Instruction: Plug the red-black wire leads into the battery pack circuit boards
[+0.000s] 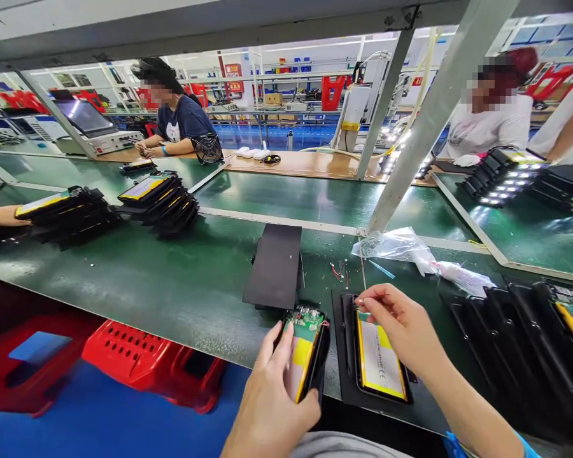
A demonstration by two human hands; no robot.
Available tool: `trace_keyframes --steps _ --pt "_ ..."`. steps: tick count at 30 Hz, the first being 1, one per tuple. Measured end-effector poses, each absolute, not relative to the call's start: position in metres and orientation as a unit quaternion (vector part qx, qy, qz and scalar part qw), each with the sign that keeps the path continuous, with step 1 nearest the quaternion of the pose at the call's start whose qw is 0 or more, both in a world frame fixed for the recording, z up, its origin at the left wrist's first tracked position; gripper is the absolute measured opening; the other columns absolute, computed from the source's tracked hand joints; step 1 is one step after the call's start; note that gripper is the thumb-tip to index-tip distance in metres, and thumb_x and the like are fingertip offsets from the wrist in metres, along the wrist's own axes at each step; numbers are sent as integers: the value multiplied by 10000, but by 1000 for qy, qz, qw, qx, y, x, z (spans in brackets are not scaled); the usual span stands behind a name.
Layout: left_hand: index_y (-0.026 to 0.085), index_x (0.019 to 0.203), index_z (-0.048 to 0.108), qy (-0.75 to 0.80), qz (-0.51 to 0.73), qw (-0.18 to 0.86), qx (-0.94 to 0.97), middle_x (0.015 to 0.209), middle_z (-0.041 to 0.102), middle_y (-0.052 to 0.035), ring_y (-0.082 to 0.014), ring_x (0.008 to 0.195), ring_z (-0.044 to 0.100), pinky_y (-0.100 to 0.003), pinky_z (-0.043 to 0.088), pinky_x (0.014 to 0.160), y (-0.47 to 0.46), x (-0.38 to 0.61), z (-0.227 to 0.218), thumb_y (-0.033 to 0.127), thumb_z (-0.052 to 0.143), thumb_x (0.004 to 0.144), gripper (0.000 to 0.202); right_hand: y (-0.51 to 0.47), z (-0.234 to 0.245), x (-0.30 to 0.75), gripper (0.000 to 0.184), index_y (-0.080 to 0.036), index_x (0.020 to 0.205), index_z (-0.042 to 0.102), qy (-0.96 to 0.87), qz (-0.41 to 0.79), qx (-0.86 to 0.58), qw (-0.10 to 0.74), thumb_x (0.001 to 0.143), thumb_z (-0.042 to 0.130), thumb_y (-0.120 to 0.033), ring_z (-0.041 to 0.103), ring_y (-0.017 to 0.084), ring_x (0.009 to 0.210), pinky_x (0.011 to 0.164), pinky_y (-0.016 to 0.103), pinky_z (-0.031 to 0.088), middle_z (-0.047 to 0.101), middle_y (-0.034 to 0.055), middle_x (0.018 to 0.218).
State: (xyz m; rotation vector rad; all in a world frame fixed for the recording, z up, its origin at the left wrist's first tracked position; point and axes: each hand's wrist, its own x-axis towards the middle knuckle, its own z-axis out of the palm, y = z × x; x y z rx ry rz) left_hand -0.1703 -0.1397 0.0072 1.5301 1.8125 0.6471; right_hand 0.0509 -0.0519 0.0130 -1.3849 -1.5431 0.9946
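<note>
The left hand wraps its grip around a battery case at the near edge of a green tabletop; beside it, the right hand pinches a tiny pale part at a second case's far end. Loose wires lie beyond; a co-worker is far left.

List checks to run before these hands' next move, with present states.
1. Left hand grips the black rectangular unit with green circuitry: ok.
2. Right hand is at the far end of the black-framed rectangular unit with white-and-yellow panel: ok.
3. That second unit lies on the flat black mat: ok.
4. Any small part in the right hand's pinch: cannot tell, too small.
5. Thin red-and-black wires lie apart from both hands, on the green table: ok.
</note>
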Motion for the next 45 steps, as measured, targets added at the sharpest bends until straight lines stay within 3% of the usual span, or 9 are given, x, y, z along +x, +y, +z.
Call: trace_keyframes --steps 5,10,14,17,22,26,31,35,45 --pt "202 1420 353 717 159 216 644 1504 309 -92 -328 1258 439 -434 402 1038 -117 -142 5 328 582 684 781 -66 12 84 197 -218 852 619 -505 427 -544 516 801 650 -406 551 129 658 570 233 472 627 6 770" --pt "145 1444 290 734 112 131 657 1520 271 -113 -323 1215 462 -443 439 982 -108 -118 0 313 534 774 732 -69 13 73 263 -177 814 647 -462 537 -551 441 735 713 -418 584 149 660 601 258 488 663 43 738" --pt "105 1447 264 709 86 152 684 1533 207 -152 -362 1320 364 -442 419 1021 -107 -112 -4 436 617 770 832 -52 16 53 243 -164 784 643 -490 568 -535 389 719 718 -385 582 149 646 615 273 472 654 37 691" --pt "109 1442 275 678 116 165 707 1499 296 -169 -308 1316 400 -364 476 969 -109 -127 -9 450 564 823 763 -37 13 43 223 -169 777 635 -516 573 -523 363 733 694 -380 564 150 660 580 266 429 631 24 695" --pt "229 1175 603 651 232 78 719 1230 608 -86 -273 1148 554 -402 509 884 -108 -146 -12 305 423 912 328 -26 8 31 183 -186 767 620 -573 550 -506 336 779 648 -366 450 112 665 618 254 347 554 -28 697" --pt "229 1045 615 612 331 194 691 922 665 -32 -167 798 632 -281 502 666 -97 -140 -4 254 395 926 251 -29 12 20 202 -191 787 597 -570 573 -497 317 798 631 -389 416 112 662 611 253 327 524 -36 696" --pt "232 963 623 588 391 370 604 856 669 -2 -131 756 620 -231 450 658 -80 -136 -1 320 426 924 219 -36 18 11 174 -196 762 567 -608 562 -475 299 831 581 -355 454 131 710 668 265 364 529 -24 742" --pt "212 859 611 580 390 466 542 698 614 32 -91 553 558 -212 413 564 -80 -141 -8 395 456 906 244 -40 19 8 134 -208 759 551 -652 517 -483 272 856 536 -299 474 139 746 686 266 377 522 -18 786" --pt "204 840 622 542 421 385 617 678 568 31 -78 581 536 -190 402 564 -92 -143 -23 287 451 925 209 -42 28 14 160 -213 756 552 -689 515 -487 149 881 510 -304 458 135 715 651 261 357 533 -26 752"
